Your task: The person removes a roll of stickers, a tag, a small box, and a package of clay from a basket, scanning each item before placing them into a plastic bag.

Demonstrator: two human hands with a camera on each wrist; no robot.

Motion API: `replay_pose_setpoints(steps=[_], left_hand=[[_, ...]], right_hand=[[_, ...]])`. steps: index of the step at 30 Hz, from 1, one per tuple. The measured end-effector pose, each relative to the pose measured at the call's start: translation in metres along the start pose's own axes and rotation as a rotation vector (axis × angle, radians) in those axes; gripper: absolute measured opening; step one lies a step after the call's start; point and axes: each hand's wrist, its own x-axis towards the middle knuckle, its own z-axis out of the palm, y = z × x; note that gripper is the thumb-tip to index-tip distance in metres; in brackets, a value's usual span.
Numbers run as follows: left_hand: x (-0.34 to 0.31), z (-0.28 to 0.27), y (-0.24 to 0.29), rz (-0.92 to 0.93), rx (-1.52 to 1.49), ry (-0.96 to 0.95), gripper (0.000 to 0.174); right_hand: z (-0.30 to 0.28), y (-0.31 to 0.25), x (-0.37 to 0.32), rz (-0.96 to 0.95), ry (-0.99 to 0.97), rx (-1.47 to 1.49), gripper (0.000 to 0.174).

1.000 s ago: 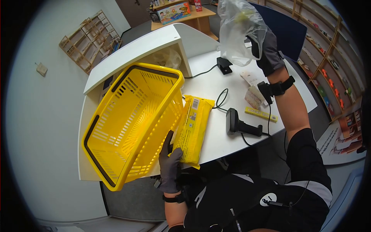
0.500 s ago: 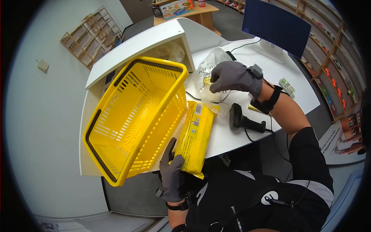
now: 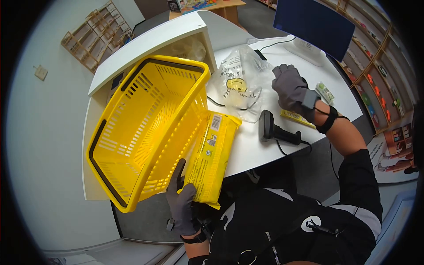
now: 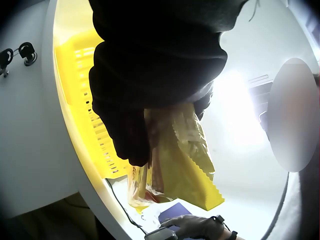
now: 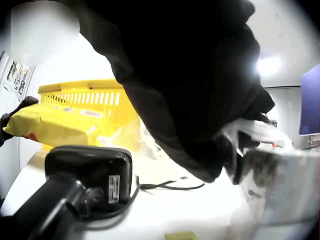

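My gloved left hand (image 3: 182,203) grips the near end of a long yellow plastic-wrapped pack (image 3: 214,154), which lies slanted beside the yellow shopping basket (image 3: 128,176). In the left wrist view the pack's crimped end (image 4: 195,175) shows below the dark fingers. My gloved right hand (image 3: 291,90) is over the white table, right of a clear plastic bag (image 3: 238,84) with yellow and black print. A blurred, pale packet (image 5: 280,187) appears close to the right fingers in the right wrist view, with a whitish strip above it; I cannot tell whether the fingers hold it.
A black barcode scanner (image 3: 278,130) with its cable lies between the hands. Past it are a yellow gum-like stick pack (image 3: 298,118) and a small green packet (image 3: 325,92). A monitor (image 3: 313,26) stands at the back right; a white raised counter (image 3: 150,44) borders the basket.
My right hand has brought the clear bag down onto the table beside the yellow pack, released it and moved right. My left hand keeps its grip on the pack's near end.
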Motion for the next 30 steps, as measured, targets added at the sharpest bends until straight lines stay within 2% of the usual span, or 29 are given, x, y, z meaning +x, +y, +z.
replay_pose_setpoints(steps=[1,2,5,6,9,10,13,14,17,18,21,22,25,28,30], left_hand=[[0.0,0.001,0.002,0.003,0.001,-0.006,0.084],[-0.001,0.003,0.004,0.011,-0.003,-0.041,0.085],[-0.003,0.002,0.011,0.035,-0.018,-0.095,0.086],[-0.004,0.002,0.015,0.053,-0.032,-0.12,0.088],[-0.01,0.005,0.024,0.072,-0.054,-0.172,0.09],[-0.011,0.011,0.026,0.087,-0.106,-0.157,0.092],[-0.014,0.025,0.033,0.125,-0.212,-0.126,0.095],[-0.014,0.029,0.035,0.154,-0.225,-0.121,0.097],[-0.017,0.037,0.039,0.203,-0.249,-0.119,0.099],[-0.019,0.039,0.042,0.2,-0.278,-0.132,0.099],[-0.021,0.04,0.045,0.193,-0.335,-0.148,0.1],[-0.019,0.04,0.045,0.154,-0.322,-0.183,0.096],[-0.005,0.044,0.042,0.075,-0.291,-0.255,0.089],[0.025,0.054,0.022,0.021,-0.321,-0.322,0.072],[0.04,0.063,0.007,-0.001,-0.373,-0.339,0.067]], right_hand=[[0.01,-0.003,0.004,0.04,0.009,-0.139,0.054],[0.006,0.001,0.007,0.044,0.01,-0.138,0.054],[-0.021,0.014,0.018,0.011,-0.107,0.352,0.033],[-0.03,0.017,0.018,0.004,-0.104,0.351,0.033],[-0.055,0.028,0.005,0.158,0.255,0.883,0.031],[-0.066,0.03,0.0,0.158,0.252,0.885,0.031],[-0.1,0.029,-0.005,0.202,0.111,1.264,0.033],[-0.103,0.028,-0.005,0.198,0.113,1.262,0.033],[-0.105,0.029,-0.009,0.094,0.261,0.733,0.038],[-0.104,0.031,-0.011,0.098,0.258,0.732,0.038],[-0.102,0.035,-0.013,0.149,0.193,1.121,0.041],[-0.106,0.036,-0.014,0.145,0.192,1.122,0.041],[-0.124,0.047,-0.024,0.239,0.144,1.41,0.04],[-0.118,0.046,-0.026,0.213,0.114,1.488,0.039],[-0.119,0.045,-0.027,0.197,0.103,1.523,0.039]])
